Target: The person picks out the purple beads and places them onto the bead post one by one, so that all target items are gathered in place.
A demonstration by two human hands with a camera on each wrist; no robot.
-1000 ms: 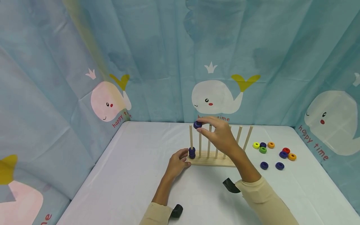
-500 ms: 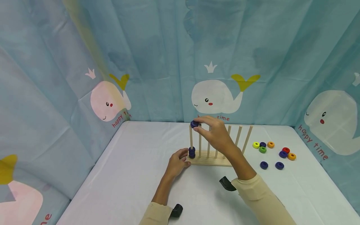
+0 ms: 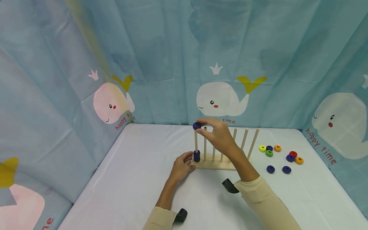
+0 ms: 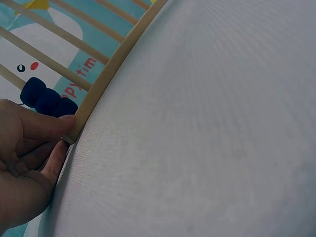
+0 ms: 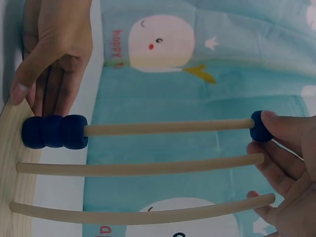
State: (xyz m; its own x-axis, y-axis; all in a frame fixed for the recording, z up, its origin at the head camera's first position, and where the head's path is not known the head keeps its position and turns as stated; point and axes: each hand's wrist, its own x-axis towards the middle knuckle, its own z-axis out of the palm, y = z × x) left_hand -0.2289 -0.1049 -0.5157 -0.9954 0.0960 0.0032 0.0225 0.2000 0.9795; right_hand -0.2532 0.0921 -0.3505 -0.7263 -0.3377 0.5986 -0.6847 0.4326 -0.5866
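A wooden peg rack with a row of upright rods stands on the table. Three stacked blue beads sit at the foot of its leftmost rod. At that rod's top, my right hand pinches another blue bead between thumb and fingers. In the right wrist view this bead meets the rod's tip. My left hand grips the left end of the rack's base, with the thumb against the wood beside the stack.
Loose beads lie right of the rack: a yellow bead, a green bead, a red bead, two orange ones and several blue ones, including a front blue bead. A whale-printed curtain hangs behind the white table.
My right hand has moved left with the blue bead, from beside the leftmost rod to its top. The left hand stays on the rack's end.
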